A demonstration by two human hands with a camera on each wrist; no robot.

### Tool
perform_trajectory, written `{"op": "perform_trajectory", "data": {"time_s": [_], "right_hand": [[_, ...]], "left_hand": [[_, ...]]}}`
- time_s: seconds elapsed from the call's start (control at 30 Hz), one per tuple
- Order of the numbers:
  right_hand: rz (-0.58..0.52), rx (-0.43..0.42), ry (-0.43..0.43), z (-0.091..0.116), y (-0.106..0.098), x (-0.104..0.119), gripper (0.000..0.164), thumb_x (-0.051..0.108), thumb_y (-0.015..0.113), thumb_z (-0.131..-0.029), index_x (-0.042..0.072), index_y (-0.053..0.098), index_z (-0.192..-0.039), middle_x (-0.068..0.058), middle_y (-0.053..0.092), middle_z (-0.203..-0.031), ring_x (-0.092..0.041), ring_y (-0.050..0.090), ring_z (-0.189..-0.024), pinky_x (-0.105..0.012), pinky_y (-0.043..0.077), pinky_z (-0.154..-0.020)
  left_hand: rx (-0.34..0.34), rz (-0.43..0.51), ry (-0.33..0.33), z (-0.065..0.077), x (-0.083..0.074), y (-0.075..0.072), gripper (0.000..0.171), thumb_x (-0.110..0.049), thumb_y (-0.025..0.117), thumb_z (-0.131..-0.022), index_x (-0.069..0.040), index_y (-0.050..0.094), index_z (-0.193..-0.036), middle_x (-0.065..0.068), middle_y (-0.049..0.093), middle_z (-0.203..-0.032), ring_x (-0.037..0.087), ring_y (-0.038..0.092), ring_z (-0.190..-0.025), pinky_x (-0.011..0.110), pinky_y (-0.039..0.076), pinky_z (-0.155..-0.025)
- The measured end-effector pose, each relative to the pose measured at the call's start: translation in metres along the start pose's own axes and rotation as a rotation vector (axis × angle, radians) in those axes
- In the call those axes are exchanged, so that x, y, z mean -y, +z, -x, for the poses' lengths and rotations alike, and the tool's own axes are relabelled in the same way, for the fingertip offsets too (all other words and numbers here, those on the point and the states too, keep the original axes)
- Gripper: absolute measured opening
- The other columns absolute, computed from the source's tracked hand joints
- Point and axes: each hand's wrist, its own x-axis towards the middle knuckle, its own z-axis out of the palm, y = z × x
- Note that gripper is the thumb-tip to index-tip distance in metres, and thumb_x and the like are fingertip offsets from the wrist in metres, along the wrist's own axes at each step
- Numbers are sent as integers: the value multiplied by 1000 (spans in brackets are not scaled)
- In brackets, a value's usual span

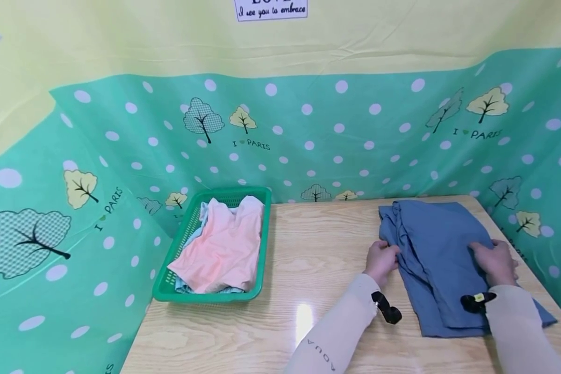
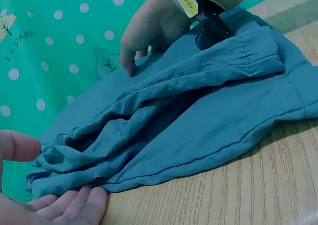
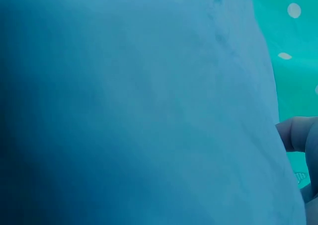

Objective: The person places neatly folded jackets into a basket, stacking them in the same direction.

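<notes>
Folded blue trousers (image 1: 441, 249) lie at the right of the wooden table, with stitched leg hems showing in the left wrist view. At their left edge, my left hand (image 1: 382, 262) holds the bunched cloth, its fingers (image 2: 74, 205) under the edge and its thumb on the upper side. My right hand (image 1: 495, 262) grips the right side, the thumb lying on top of the fabric and the other fingers partly hidden at the far edge. Close blue cloth (image 3: 174, 106) fills most of the right wrist view, where only part of the right hand shows.
A green plastic basket (image 1: 265, 244) stands at the left of the wooden table (image 1: 318, 249), with a pink garment (image 1: 224, 244) over light blue cloth (image 1: 183, 286) inside. Green polka-dot curtain (image 1: 308, 124) encloses the back and sides of the table.
</notes>
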Motion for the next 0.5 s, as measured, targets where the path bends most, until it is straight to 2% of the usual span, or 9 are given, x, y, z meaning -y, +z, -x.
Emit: {"op": "perform_trajectory", "data": {"time_s": [0.1,0.2,0.3,0.5], "right_hand": [[-17,28,-12,2,1,0,91,49,44,-101,-7,3,-160,-40,6,-163,-63,12,-145,-77,14,-114],[-23,46,-30,4,1,0,90,48,43,-101,-11,6,-159,-42,10,-161,-62,21,-144,-74,24,-114],[-19,64,-40,7,2,0,89,47,42,-101,-13,9,-158,-44,13,-159,-63,25,-142,-72,32,-112],[-32,136,-51,12,4,-2,91,49,41,-102,-14,8,-157,-44,12,-159,-64,24,-142,-73,32,-111]], "left_hand": [[9,-27,7,-1,2,-1,43,-11,71,-87,-3,62,-128,10,65,-113,28,69,-91,48,60,-86],[24,-39,13,-2,4,-2,45,-14,71,-87,-3,61,-129,11,63,-121,28,67,-93,48,59,-87],[41,-45,12,-4,6,-4,46,-16,71,-87,-4,60,-130,11,62,-121,27,66,-92,47,59,-87],[66,-72,7,-3,5,-8,47,-21,72,-87,-5,59,-130,7,63,-115,21,63,-86,42,59,-81]]}}
